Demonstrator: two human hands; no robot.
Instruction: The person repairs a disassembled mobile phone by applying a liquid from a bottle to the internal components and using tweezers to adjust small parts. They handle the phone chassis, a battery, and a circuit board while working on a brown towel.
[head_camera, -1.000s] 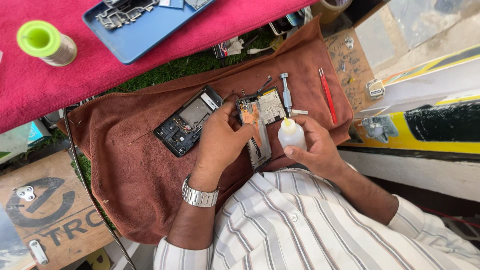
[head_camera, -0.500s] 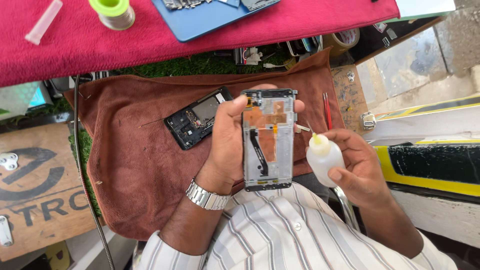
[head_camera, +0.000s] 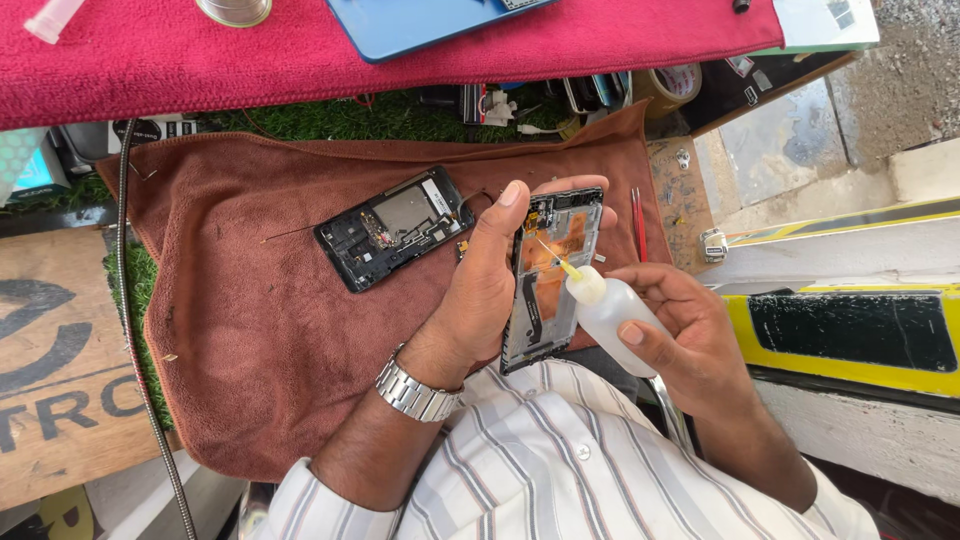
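My left hand (head_camera: 490, 285) holds an opened phone frame (head_camera: 550, 275) upright, its orange-brown inside facing me. In my right hand (head_camera: 690, 335) is a small white squeeze bottle (head_camera: 612, 312) with a thin needle tip that points at the upper inside of the frame. A steel watch (head_camera: 412, 392) sits on my left wrist. A second opened phone body (head_camera: 395, 226), black with a metal plate, lies on the brown towel (head_camera: 250, 320) to the left of my hands.
Red tweezers (head_camera: 640, 220) lie on the towel's right side. Above it a red cloth (head_camera: 300, 60) carries a blue mat (head_camera: 420, 22), a solder spool (head_camera: 235, 10) and a small tube. A tape roll (head_camera: 668, 85) and a wooden board (head_camera: 50, 370) flank the towel.
The phone frame came up off the towel into my left hand. My right hand brought the bottle's tip onto the frame's inside, and the view has shifted downward.
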